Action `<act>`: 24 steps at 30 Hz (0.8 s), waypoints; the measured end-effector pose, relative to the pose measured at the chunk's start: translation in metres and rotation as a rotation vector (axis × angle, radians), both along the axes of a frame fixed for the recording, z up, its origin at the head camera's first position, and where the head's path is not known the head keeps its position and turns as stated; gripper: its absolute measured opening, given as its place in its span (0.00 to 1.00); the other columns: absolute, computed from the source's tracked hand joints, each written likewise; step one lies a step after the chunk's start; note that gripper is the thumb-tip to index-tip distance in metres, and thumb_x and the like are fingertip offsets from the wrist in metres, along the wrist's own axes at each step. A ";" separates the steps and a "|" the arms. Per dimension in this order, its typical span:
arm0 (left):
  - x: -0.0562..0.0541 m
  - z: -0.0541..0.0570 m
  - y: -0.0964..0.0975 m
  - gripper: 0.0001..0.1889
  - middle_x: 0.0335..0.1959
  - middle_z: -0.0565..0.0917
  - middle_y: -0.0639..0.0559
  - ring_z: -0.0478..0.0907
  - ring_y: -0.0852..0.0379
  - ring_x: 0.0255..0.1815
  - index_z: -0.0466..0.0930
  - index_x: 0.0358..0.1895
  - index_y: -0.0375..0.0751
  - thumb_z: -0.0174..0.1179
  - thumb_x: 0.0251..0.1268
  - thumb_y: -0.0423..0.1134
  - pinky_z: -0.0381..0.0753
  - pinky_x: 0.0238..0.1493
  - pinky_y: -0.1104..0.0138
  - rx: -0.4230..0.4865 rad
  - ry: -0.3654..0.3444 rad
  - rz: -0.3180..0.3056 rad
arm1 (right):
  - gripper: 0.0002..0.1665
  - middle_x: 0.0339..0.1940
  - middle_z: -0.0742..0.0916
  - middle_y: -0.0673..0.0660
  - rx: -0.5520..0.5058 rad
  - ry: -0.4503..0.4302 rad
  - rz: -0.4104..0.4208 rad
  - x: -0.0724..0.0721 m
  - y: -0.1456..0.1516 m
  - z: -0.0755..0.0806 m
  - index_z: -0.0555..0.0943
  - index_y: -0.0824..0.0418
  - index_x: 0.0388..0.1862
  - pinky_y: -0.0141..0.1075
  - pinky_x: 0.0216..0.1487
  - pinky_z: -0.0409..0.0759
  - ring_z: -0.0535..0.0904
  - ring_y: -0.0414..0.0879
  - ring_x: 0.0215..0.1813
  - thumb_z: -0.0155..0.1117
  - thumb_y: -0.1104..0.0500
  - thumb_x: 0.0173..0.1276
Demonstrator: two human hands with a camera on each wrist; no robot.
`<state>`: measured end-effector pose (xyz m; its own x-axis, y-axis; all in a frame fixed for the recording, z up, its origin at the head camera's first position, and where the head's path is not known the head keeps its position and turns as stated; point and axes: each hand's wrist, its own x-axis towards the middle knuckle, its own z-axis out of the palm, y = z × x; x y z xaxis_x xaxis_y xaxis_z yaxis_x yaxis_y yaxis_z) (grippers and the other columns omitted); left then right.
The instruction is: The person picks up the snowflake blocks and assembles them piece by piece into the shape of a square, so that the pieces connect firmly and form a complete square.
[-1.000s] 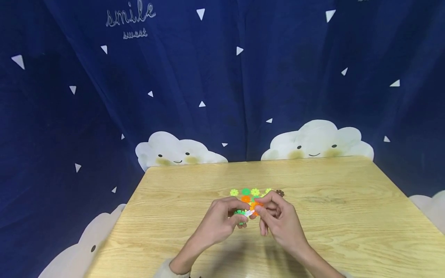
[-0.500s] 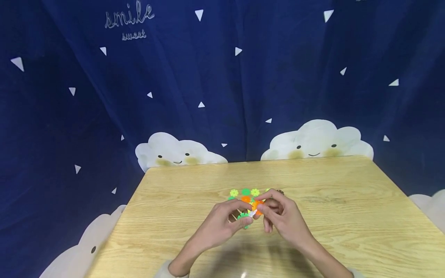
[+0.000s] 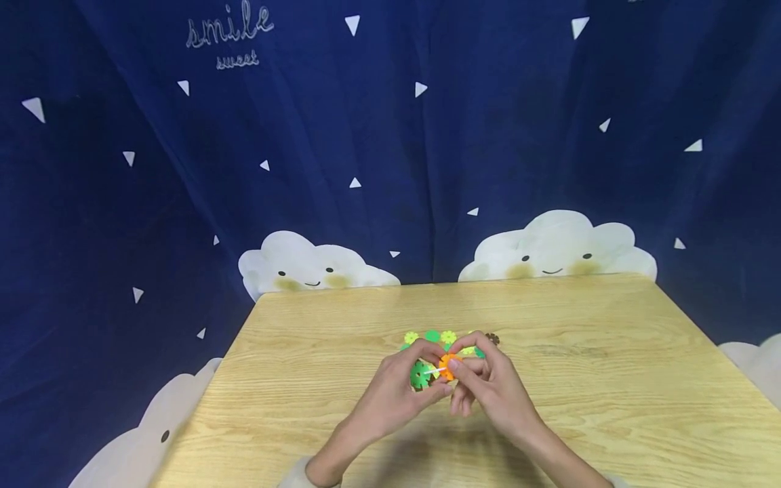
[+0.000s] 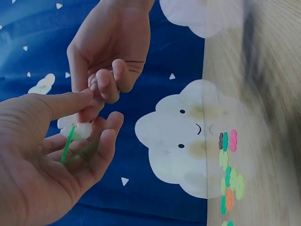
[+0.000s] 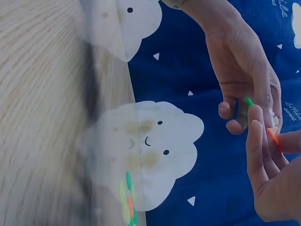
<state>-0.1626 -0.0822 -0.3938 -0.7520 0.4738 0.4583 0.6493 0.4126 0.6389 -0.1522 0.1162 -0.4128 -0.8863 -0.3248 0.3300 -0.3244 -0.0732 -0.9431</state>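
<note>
I saw the right hand (image 3: 497,383) pinch the orange disc (image 3: 444,370). I couldn't tell whether the left hand (image 3: 395,385), at its nine o'clock, gripped.

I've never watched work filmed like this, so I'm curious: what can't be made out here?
Head view: some table discs, covered by the left hand and right hand; exact count unclear.
Left wrist view: the orange disc, hidden behind the hands.
Right wrist view: much of the white piece, behind the left hand.
Right wrist view: the table discs, cut off by the bottom edge.
</note>
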 end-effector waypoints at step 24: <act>0.001 -0.004 -0.003 0.21 0.44 0.83 0.55 0.79 0.62 0.40 0.75 0.54 0.47 0.75 0.62 0.35 0.82 0.39 0.72 0.045 -0.032 0.048 | 0.15 0.29 0.89 0.63 -0.015 -0.126 -0.018 -0.021 0.016 -0.007 0.70 0.66 0.53 0.45 0.21 0.85 0.85 0.54 0.20 0.49 0.53 0.86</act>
